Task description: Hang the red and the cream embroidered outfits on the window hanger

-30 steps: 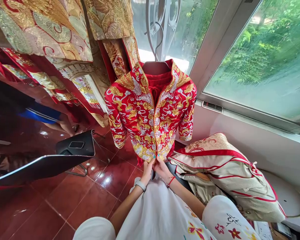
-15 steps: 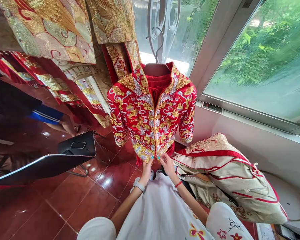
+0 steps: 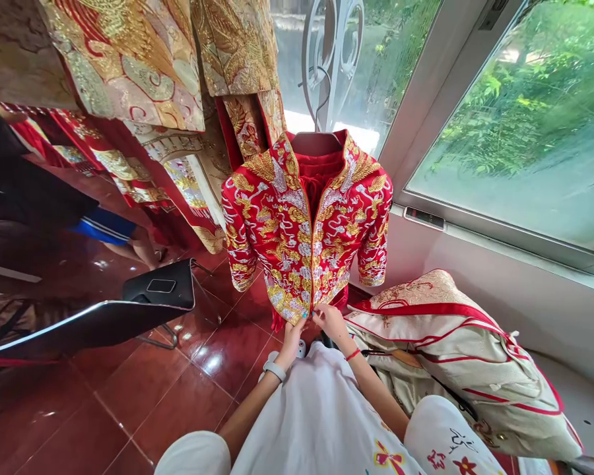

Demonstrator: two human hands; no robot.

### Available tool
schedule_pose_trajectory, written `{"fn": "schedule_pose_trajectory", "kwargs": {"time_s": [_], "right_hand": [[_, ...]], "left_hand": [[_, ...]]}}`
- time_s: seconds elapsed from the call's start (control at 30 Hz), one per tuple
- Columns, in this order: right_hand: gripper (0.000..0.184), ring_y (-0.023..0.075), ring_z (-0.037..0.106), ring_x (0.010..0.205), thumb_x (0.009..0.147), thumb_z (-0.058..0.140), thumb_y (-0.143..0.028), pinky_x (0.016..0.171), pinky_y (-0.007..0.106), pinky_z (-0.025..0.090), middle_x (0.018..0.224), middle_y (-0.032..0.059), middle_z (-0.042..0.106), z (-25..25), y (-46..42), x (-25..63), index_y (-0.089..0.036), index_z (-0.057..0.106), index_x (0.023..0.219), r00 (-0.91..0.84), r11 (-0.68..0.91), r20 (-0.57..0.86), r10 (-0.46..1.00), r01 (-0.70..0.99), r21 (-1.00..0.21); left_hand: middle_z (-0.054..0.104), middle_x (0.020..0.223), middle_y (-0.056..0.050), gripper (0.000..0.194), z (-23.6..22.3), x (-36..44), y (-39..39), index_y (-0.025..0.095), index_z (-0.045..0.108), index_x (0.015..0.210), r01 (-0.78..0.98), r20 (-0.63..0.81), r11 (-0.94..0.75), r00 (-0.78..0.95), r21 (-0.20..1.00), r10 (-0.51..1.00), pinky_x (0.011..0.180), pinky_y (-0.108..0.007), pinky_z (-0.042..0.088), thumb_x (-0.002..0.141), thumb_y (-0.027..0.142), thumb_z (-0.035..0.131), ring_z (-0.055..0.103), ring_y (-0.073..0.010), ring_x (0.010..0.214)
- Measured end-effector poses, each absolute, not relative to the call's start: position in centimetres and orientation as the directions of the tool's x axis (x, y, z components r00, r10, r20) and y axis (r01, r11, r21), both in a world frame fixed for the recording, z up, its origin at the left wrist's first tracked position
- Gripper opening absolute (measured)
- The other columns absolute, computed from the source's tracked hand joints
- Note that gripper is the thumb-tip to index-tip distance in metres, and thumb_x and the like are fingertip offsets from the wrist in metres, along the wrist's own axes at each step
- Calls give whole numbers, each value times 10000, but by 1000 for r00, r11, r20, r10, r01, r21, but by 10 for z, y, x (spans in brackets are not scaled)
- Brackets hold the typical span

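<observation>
Head view: the right hand (image 3: 331, 324) has just changed its pose, while the left hand (image 3: 292, 340) has kept nearly the same place on the cloth. A second ago the two wrists stood close together; now the right wrist, with its red bracelet (image 3: 352, 354), has swung outward and its fingers are more bunched. The left fingers pinch the hem of the red embroidered jacket (image 3: 284, 254) at the bottom of the front opening. The right fingers are curled together just beside them, at the foot of the opposite front edge; whether they grip cloth or only touch it, I cannot tell.

The jacket hangs upright on a hanger (image 3: 317, 142) in front of the window, its shoulders below the hanger's two ends and its hem over the tiled floor (image 3: 212, 359). The two front edges lie close together low down and part toward the collar. The jacket and room sit slightly lower and farther right in the picture than before, which suggests the head has turned rather than the jacket being carried off. For the work in hand, the left hand seems to steady the hem, leaving the right free to adjust its hold.

A cream garment with red piping (image 3: 470, 343) lies beside the right arm, and a black chair (image 3: 153, 287) stands across from it, well apart from the hands.
</observation>
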State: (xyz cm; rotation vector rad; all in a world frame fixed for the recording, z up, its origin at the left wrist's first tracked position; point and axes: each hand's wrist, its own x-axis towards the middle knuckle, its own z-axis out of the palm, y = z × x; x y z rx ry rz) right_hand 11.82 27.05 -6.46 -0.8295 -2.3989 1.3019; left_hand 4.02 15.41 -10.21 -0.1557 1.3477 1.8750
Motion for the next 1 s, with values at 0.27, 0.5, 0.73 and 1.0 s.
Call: {"fn": "schedule_pose_trajectory", "kwargs": {"time_s": [0.27,0.5,0.73,1.0], "right_hand": [[47,149,483,628,704,587,-183,636,263,332,724,7,618,-65,272,117,-224,611,699,-760,275,-58,647,303,-912],[248,97,333,518,710,478,-353,533,250,277,511,-50,379,-71,269,104,-221,397,516,-805,-112,-372,462,362,-925],[241,73,271,447,695,469,-397,461,238,256,500,-71,333,-66,269,87,-231,375,547,-786,-228,-516,341,463,-856],[260,82,231,490,749,449,-274,502,250,209,492,-74,267,-50,286,64,-225,325,525,-793,-82,-467,392,475,-876]], "left_hand": [[759,968,-93,429,-103,39,154,172,672,893,-683,-539,-105,-652,723,534,924,-413,509,543,312,877,704,-283,1009],[754,885,-72,488,-112,35,150,171,671,875,-681,-548,-49,-628,731,553,818,-363,532,510,408,890,717,-252,885],[737,856,-76,486,-126,30,148,177,643,802,-690,-573,17,-587,724,572,766,-358,538,500,477,877,697,-229,816],[694,872,-59,446,-133,21,152,197,576,806,-630,-609,157,-609,761,508,780,-359,533,606,533,789,658,-193,832]]}}
